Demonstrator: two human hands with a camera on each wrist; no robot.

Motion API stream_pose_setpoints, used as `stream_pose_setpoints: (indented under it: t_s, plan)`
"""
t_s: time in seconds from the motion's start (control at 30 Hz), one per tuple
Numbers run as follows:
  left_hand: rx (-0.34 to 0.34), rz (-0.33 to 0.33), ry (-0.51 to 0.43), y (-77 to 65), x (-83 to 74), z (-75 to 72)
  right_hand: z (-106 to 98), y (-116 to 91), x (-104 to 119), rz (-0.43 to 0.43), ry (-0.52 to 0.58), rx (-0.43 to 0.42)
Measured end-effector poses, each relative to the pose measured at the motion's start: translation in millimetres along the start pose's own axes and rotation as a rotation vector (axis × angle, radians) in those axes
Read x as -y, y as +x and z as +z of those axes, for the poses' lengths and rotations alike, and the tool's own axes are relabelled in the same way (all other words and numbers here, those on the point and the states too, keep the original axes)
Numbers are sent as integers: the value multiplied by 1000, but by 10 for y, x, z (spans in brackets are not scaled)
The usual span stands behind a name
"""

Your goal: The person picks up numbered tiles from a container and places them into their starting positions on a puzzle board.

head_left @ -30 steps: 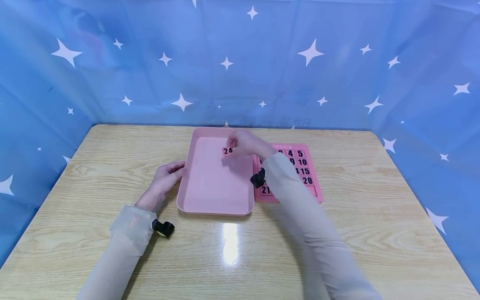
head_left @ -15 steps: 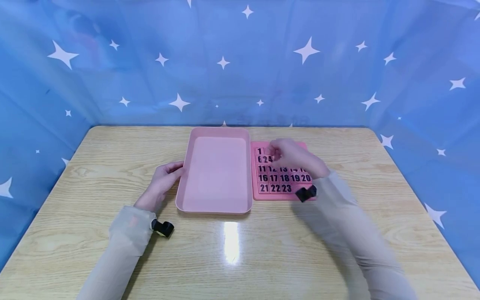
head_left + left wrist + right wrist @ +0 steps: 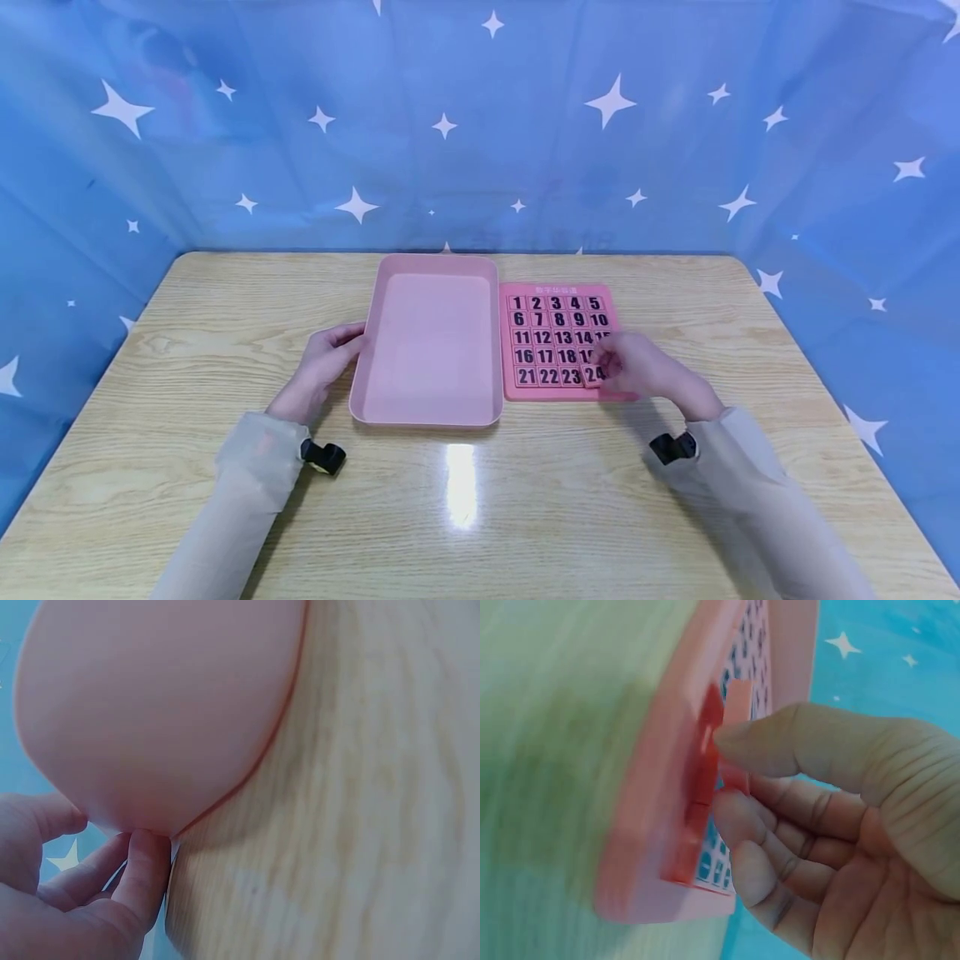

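Note:
My right hand (image 3: 637, 367) pinches the pink number tile (image 3: 591, 376) marked 24 at the lower right of the number puzzle board (image 3: 551, 395). In the right wrist view the tile (image 3: 738, 705) stands tilted between thumb and fingers, over the board's recess (image 3: 701, 776). Rows of numbered tiles lie in the board; my fingers cover part of the right-hand column. My left hand (image 3: 318, 367) touches the left side of the pink tray (image 3: 429, 346). Seen from the left wrist, its fingertips (image 3: 150, 844) meet the tray's outer wall (image 3: 165, 712).
The tray, with nothing lying in it, stands directly left of the board. Both are on a wooden table (image 3: 420, 517) with bare wood in front. A blue star-patterned cloth (image 3: 480, 167) hangs behind the table's far edge.
My right hand has carried tile 24 from above the tray, across the board, to its lower right. The left hand stays at the tray's side.

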State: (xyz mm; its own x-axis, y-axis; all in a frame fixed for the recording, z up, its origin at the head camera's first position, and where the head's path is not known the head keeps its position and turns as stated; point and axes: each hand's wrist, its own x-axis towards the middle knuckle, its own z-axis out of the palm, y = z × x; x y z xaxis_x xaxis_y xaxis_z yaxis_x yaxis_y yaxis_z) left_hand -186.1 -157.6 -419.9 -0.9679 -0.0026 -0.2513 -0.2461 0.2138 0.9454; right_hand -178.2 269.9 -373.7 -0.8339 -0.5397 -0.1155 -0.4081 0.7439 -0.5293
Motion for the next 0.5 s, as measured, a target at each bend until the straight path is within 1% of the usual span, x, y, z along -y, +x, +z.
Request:
stream_pose_setpoints:
  t_s: [0.17, 0.33, 0.5]
  plan:
    - [2, -4, 3, 1, 5, -1, 49, -44, -6, 57, 16, -4]
    - [4, -2, 2, 7, 8, 7, 69, -38, 31, 160, 16, 3]
    - [5, 4, -7, 13, 2, 9, 95, -27, 55, 248, 40, -35]
